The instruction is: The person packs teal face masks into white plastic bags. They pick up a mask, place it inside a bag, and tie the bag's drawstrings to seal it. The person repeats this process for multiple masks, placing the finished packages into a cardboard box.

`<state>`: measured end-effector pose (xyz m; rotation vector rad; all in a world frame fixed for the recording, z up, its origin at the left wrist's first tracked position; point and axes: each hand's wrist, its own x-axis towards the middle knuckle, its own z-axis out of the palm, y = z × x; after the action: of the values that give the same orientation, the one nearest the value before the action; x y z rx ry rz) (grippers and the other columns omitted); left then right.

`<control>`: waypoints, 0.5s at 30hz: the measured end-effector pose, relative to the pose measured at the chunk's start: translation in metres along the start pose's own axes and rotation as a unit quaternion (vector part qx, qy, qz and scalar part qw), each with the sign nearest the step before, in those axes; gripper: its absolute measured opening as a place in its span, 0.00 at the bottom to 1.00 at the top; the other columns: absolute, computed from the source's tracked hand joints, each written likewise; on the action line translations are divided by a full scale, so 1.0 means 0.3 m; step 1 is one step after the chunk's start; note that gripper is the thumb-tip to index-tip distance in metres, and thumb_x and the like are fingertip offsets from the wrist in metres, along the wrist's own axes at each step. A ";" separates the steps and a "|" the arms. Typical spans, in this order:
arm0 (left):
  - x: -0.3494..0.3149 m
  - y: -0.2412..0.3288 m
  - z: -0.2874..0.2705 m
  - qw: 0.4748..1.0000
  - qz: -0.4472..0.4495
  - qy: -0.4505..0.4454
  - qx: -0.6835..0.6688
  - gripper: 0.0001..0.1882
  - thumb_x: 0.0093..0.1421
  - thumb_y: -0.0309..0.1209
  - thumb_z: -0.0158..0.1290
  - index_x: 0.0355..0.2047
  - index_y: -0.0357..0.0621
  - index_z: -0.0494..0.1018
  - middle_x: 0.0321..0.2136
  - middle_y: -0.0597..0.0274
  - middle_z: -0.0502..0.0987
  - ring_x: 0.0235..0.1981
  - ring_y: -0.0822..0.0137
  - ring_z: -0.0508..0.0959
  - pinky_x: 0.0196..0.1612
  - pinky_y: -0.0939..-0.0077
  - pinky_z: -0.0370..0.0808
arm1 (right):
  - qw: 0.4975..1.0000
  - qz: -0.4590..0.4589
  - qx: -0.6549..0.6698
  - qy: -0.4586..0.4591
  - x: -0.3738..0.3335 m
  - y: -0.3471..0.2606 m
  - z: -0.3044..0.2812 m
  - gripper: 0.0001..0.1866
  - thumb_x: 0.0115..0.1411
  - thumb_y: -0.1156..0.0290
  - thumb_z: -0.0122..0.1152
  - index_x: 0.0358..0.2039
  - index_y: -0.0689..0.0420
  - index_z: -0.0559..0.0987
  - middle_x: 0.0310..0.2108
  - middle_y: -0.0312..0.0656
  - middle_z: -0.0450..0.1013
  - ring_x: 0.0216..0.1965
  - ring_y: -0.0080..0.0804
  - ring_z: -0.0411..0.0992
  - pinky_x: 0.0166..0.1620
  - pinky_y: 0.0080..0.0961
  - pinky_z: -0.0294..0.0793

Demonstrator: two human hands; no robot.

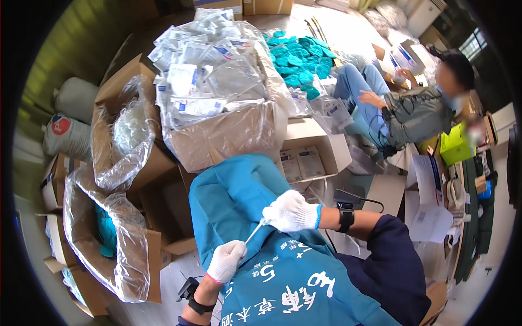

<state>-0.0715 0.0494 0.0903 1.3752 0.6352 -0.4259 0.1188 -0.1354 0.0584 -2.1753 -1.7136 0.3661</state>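
A thin white strand runs straight and slanting between my two gloved hands, above my lap. My left hand, in a white knit glove, is closed round its lower end. The upper end is pinched in my right hand, whose white glove has a blue cuff edge. Whether the strand is cord or something stiffer cannot be told. Beneath both hands spreads a teal apron with white printing, covering my lap and knees.
Ahead stands a large plastic-lined carton heaped with clear packets. Teal items lie piled behind it. Lined cartons stand at left, and an open white box with packets is right of centre. Another person sits at the right.
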 end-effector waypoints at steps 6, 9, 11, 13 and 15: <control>-0.103 -0.061 -0.227 0.983 0.004 0.139 -0.121 0.14 0.62 0.30 0.44 0.18 0.44 0.66 0.17 0.69 0.64 0.18 0.78 0.62 0.22 0.81 0.57 | 0.947 0.256 -0.193 0.020 -0.230 0.426 0.017 0.13 0.61 0.62 0.56 0.29 0.57 0.81 0.28 0.46 0.79 0.29 0.43 0.78 0.32 0.39 0.77; -0.076 -0.184 -0.319 0.899 0.000 0.107 -0.424 0.06 0.64 0.29 0.48 0.31 0.41 0.71 0.27 0.62 0.72 0.27 0.73 0.69 0.28 0.81 0.65 | 0.766 0.396 0.419 0.282 -0.339 0.477 0.144 0.11 0.66 0.66 0.55 0.34 0.61 0.79 0.25 0.37 0.74 0.25 0.24 0.72 0.30 0.25 0.71; -0.002 -0.281 -0.374 0.860 -0.013 0.093 -0.502 0.05 0.66 0.26 0.49 0.39 0.37 0.70 0.35 0.55 0.74 0.33 0.67 0.73 0.31 0.76 0.71 | 0.694 0.386 0.563 0.227 -0.348 0.445 0.212 0.09 0.65 0.67 0.56 0.36 0.59 0.79 0.25 0.34 0.74 0.22 0.22 0.69 0.27 0.21 0.68; 0.089 -0.321 -0.396 0.785 -0.084 -0.013 -0.614 0.07 0.67 0.23 0.48 0.42 0.33 0.69 0.41 0.50 0.74 0.38 0.61 0.76 0.35 0.71 0.76 | 0.675 0.416 0.579 0.190 -0.341 0.320 0.255 0.06 0.65 0.69 0.57 0.36 0.57 0.79 0.24 0.33 0.73 0.20 0.20 0.66 0.24 0.17 0.64; 0.127 -0.300 -0.352 0.782 -0.072 0.007 -0.620 0.07 0.65 0.19 0.48 0.42 0.30 0.68 0.42 0.46 0.74 0.41 0.58 0.77 0.40 0.71 0.80 | 0.615 0.479 0.600 0.179 -0.315 0.214 0.343 0.06 0.65 0.71 0.55 0.36 0.58 0.78 0.24 0.33 0.72 0.22 0.20 0.67 0.25 0.17 0.65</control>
<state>-0.1163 0.1419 -0.0103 0.0551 0.8045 -0.0401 0.1113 -0.2293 -0.0630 -1.5684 0.2417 0.8945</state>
